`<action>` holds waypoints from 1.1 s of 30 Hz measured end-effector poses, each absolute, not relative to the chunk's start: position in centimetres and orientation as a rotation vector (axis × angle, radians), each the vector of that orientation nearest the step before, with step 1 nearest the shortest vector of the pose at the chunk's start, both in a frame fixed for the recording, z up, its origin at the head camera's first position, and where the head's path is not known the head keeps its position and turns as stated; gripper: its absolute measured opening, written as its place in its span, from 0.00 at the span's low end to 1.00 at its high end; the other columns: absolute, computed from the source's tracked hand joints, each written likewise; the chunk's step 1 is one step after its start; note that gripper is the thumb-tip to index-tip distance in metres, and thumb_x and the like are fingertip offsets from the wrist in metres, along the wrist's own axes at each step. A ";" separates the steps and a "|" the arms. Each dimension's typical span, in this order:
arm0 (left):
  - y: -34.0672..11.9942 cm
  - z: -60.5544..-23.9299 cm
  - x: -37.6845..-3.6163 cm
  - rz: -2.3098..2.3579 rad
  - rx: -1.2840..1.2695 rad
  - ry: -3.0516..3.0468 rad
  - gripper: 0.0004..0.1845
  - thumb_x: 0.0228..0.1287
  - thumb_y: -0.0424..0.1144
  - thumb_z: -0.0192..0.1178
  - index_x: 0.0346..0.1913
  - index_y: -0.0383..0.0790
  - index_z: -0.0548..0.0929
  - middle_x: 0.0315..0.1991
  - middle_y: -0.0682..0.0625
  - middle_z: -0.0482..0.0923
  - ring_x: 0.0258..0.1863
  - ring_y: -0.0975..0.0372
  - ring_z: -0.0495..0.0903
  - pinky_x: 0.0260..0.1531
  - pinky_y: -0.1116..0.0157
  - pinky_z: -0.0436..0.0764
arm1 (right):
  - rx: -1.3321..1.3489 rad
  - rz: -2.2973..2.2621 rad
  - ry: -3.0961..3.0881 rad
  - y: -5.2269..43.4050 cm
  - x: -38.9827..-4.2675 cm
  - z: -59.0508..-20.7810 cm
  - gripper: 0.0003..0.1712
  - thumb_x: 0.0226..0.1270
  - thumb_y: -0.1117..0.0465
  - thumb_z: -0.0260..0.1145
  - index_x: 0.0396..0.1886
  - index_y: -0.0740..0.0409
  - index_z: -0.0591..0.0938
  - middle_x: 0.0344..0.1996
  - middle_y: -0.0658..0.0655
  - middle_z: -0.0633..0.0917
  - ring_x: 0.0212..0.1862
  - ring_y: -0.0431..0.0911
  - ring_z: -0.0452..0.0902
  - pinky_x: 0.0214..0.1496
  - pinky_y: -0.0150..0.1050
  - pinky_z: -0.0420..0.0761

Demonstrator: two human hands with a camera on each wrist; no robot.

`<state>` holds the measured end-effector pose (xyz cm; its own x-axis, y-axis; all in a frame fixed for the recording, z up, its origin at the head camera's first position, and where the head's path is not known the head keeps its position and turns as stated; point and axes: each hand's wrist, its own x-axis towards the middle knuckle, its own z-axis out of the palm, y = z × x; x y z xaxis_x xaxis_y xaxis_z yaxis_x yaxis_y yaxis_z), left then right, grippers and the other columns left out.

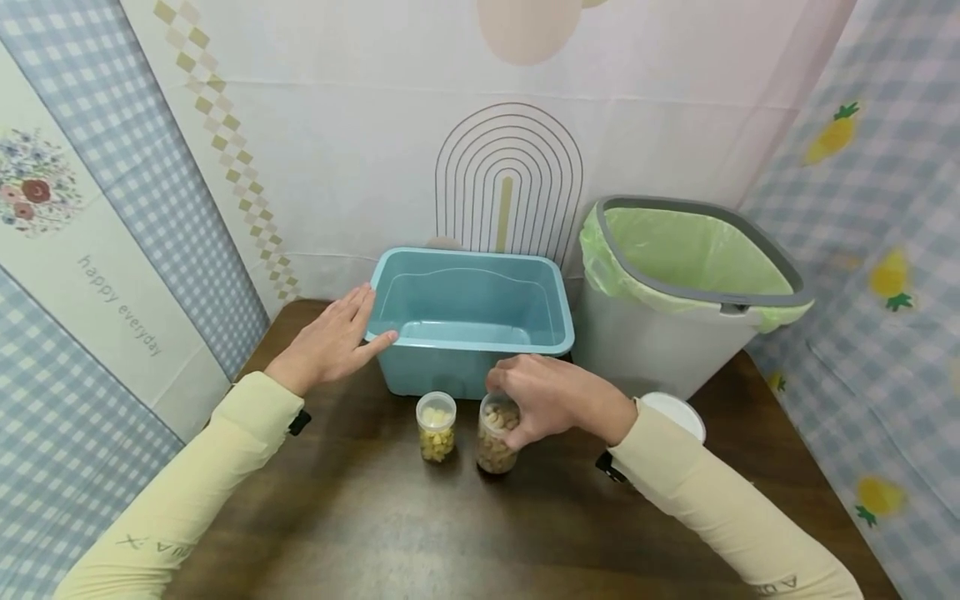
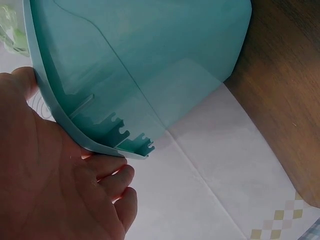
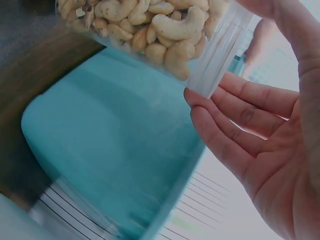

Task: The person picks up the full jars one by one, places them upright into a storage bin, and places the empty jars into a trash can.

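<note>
My right hand (image 1: 555, 396) holds a clear plastic jar of cashews (image 1: 493, 450) by its upper part, thumb on one side and fingers on the other. In the right wrist view the cashews (image 3: 175, 25) show through the jar's wall, and the fingertips sit at its translucent rim (image 3: 215, 60). Left of it stands a similar jar with yellow pieces (image 1: 437, 440). My left hand (image 1: 326, 337) rests at the left rim of a blue-green plastic tub (image 1: 423, 371), its fingers extended. From the left wrist, the thumb and fingers lie along the outside of the tub's rim (image 2: 47, 95).
A grey-rimmed bin (image 1: 645, 337) with a green liner stands right of the tub. Partly behind the right forearm lies a white round object (image 1: 678, 412). Patterned cloth (image 1: 337, 150) hangs behind and beside the brown wooden table (image 1: 360, 525).
</note>
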<state>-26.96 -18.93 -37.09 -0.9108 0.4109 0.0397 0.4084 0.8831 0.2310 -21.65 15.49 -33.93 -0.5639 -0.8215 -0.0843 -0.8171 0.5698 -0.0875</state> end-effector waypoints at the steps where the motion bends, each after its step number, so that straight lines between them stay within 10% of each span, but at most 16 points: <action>1: -18.9 -37.1 -27.0 0.371 0.661 3.038 0.49 0.84 0.63 0.41 0.84 0.25 0.42 0.86 0.31 0.38 0.87 0.40 0.42 0.85 0.41 0.47 | -1.408 -0.058 2.673 15.5 -21.6 -33.6 0.31 0.51 0.48 0.80 0.52 0.59 0.85 0.46 0.54 0.87 0.40 0.41 0.83 0.42 0.36 0.85; 33: -19.0 -37.2 -27.1 0.395 0.652 3.028 0.49 0.84 0.63 0.41 0.84 0.25 0.41 0.86 0.31 0.38 0.87 0.40 0.41 0.85 0.41 0.46 | -1.430 -0.110 2.638 17.0 -23.0 -23.3 0.27 0.53 0.50 0.79 0.50 0.59 0.85 0.41 0.53 0.87 0.45 0.46 0.83 0.50 0.43 0.86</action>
